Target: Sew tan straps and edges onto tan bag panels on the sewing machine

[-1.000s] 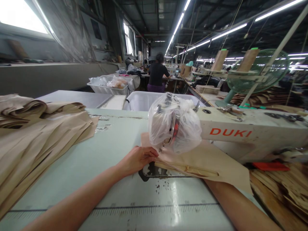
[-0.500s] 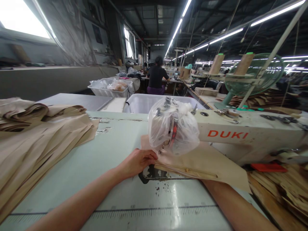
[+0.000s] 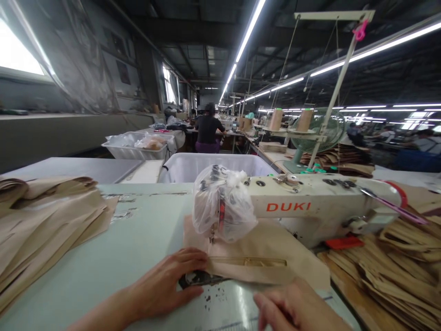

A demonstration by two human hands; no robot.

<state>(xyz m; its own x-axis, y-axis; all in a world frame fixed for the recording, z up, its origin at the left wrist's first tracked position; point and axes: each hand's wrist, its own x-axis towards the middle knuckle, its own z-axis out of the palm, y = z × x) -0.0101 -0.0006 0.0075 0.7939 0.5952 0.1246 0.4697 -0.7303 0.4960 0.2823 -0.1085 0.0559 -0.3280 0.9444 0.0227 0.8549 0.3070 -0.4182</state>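
Observation:
My left hand (image 3: pixel 172 276) lies beside the needle area, fingers stretched over the left end of a tan fabric piece (image 3: pixel 248 276), thumb apart on the table. That piece has a long narrow zipped opening (image 3: pixel 248 261) with a gold-coloured zipper pull. It lies on a larger tan panel (image 3: pixel 296 248) under the sewing machine head (image 3: pixel 222 207), which is wrapped in clear plastic. My right hand (image 3: pixel 296 305) hovers at the fabric's near edge, fingers loosely bent, nothing visible in them. A dark metal plate (image 3: pixel 196 278) shows partly beneath my left hand.
Stacked tan pieces (image 3: pixel 51 225) lie left; more piles (image 3: pixel 389 262) lie right, near a red object (image 3: pixel 344 242). A white bin (image 3: pixel 179 163) stands behind the machine. Thread cones (image 3: pixel 275 120) and a fan (image 3: pixel 320 131) stand beyond. A seated person (image 3: pixel 208 131) works ahead.
My right hand has come out from under the fabric to its near edge. My left fingers have straightened from a pinch. The view has shifted right and tilted up.

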